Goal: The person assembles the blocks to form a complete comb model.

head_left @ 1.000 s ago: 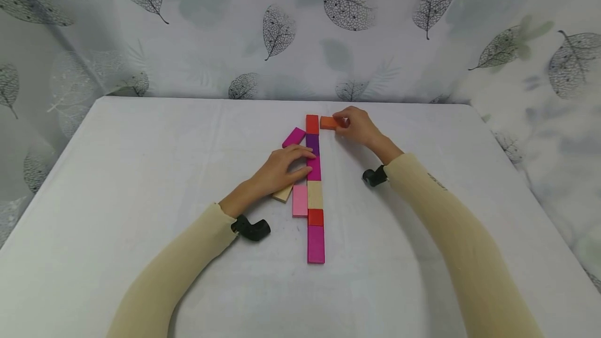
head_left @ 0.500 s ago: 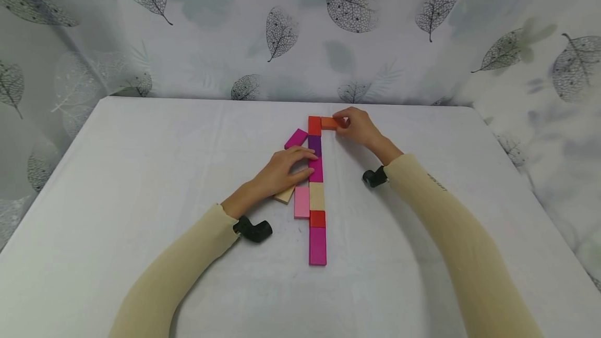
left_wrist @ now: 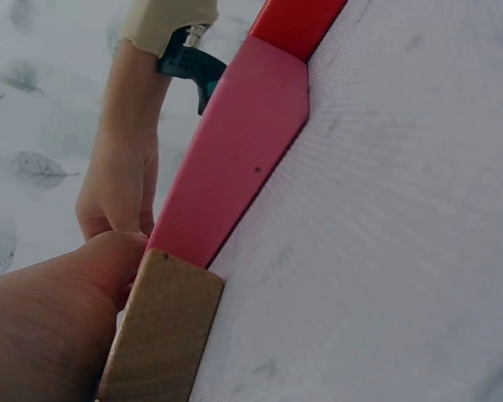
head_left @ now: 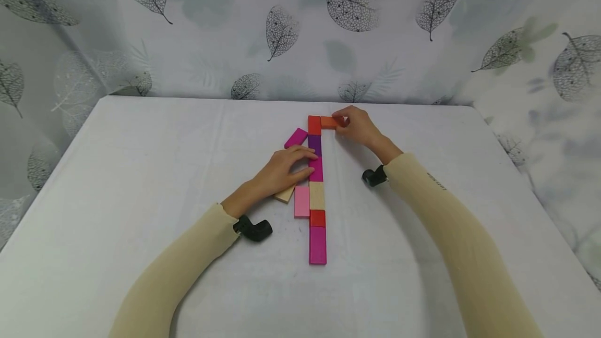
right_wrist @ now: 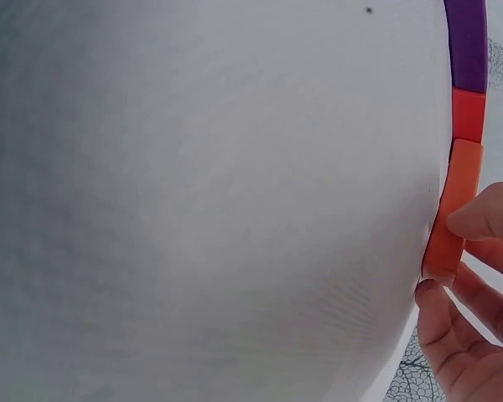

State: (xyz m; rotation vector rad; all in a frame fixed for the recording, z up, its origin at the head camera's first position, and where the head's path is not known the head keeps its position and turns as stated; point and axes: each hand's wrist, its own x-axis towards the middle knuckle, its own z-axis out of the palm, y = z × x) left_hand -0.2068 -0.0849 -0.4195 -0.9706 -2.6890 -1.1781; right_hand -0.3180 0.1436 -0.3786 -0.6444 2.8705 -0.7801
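Flat coloured blocks form a straight column on the table. At its far end a red block lies against an orange block that sticks out to the right. My right hand pinches the orange block's outer end between thumb and fingers, also plain in the right wrist view. My left hand rests its relaxed fingertips on the column by the purple block and the magenta block. A tan wood block, a smaller red block and a long magenta block continue the column nearer me.
Left of the column, a pink block touches its side. A slanted magenta block lies beyond my left hand, and a slanted tan block is partly under it. The white table ends at a leaf-patterned curtain.
The orange block has moved slightly left with my right hand, closing the narrow gap to the red block. My left hand stays on the column.
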